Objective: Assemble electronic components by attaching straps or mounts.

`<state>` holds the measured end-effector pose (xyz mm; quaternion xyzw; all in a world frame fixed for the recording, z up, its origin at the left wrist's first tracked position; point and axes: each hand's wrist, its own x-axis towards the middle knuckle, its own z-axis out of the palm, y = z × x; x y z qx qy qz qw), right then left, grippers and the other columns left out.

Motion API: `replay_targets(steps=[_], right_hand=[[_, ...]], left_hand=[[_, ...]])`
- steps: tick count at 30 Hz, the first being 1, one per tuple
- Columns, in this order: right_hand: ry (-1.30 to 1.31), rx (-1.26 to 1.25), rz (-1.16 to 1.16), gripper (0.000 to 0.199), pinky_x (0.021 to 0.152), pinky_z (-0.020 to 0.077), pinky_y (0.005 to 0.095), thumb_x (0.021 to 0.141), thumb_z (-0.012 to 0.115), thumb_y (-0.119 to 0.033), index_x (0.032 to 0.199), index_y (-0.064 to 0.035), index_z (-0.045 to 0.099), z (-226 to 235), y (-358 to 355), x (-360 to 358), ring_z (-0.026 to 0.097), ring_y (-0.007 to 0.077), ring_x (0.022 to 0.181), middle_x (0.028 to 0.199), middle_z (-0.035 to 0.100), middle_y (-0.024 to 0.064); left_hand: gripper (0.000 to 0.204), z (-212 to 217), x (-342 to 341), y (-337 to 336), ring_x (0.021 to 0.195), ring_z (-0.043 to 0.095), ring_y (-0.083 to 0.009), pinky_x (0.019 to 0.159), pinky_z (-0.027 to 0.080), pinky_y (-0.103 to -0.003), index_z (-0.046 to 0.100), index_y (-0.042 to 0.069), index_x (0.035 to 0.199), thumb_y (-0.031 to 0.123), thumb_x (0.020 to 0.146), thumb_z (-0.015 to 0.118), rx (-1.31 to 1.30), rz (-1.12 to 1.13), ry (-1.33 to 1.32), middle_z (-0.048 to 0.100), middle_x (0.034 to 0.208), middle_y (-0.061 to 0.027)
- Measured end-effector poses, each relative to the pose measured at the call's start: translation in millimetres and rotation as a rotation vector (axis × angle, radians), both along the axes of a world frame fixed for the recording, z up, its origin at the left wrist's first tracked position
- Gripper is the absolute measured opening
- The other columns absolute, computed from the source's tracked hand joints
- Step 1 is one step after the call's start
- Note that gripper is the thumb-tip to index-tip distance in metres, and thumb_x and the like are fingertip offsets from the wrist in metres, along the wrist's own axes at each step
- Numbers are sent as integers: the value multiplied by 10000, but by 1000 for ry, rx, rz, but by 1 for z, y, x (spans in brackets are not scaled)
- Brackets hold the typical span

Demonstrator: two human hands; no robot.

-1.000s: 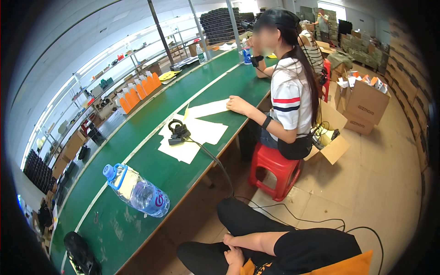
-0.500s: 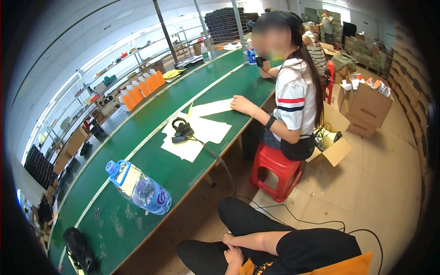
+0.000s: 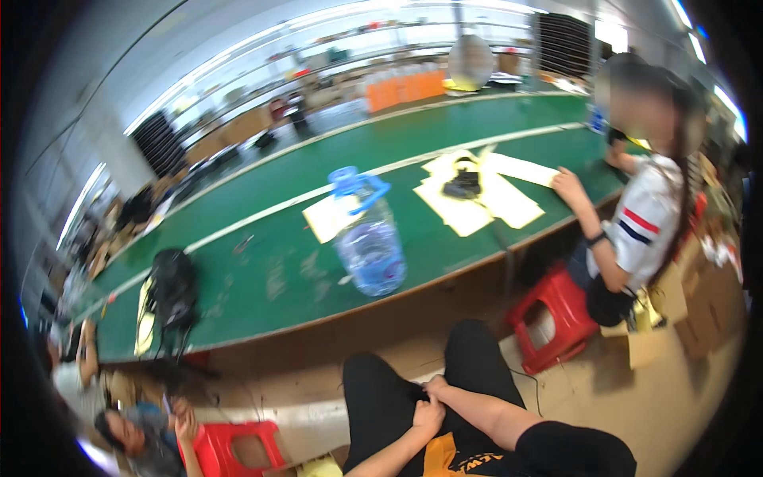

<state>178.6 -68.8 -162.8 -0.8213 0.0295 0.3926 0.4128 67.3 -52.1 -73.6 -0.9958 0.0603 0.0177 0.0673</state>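
My two hands rest together in my lap, between my black-trousered thighs. My left hand (image 3: pixel 429 414) is closed, its fingers curled in. Against it lies my right hand (image 3: pixel 436 387), also closed, with its fingers bent down towards the left one. Whatever they may hold is hidden. On the green table in front of me stands a large clear water bottle (image 3: pixel 370 253) with a blue cap and handle, apart from my hands. Yellowish paper (image 3: pixel 323 219) lies behind it.
A black bag (image 3: pixel 172 290) lies on the green table (image 3: pixel 262 298) at left. Black strapped gear (image 3: pixel 463 184) sits on papers (image 3: pixel 517 208). A co-worker at right occupies a red stool (image 3: pixel 552 322); other people are at lower left by another red stool (image 3: pixel 238 447). Cartons (image 3: pixel 711 298) stand at right.
The view has swung left and levelled, so the table, bottle and co-worker appear further right. People and a red stool at lower left have come into view. My hands stay together in my lap.
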Motion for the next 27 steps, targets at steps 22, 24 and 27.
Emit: replay_targets(steps=[22, 24, 27], right_hand=[[123, 148, -36, 160, 378, 388, 340, 719, 486, -76, 650, 64, 521, 2, -2, -5, 492, 237, 400, 521, 506, 147], [38, 65, 25, 217, 532, 444, 353, 672, 510, -130, 695, 82, 551, -26, -3, -1, 578, 273, 587, 664, 568, 204], [-89, 58, 49, 267, 573, 446, 363, 653, 528, -155, 727, 101, 538, -69, -8, 6, 582, 301, 652, 685, 566, 229]], left_hand=[[207, -3, -7, -1, 671, 540, -207, 598, 380, -308, 607, 36, 801, 141, 700, 460, -59, 133, 49, 485, 890, -142], [207, 0, -7, -1, 675, 540, -206, 607, 379, -309, 607, 38, 805, 143, 701, 461, -37, 135, 41, 484, 898, -143], [204, 3, -3, -1, 676, 542, -199, 620, 376, -308, 605, 43, 804, 147, 702, 463, -76, 147, 60, 481, 914, -143]])
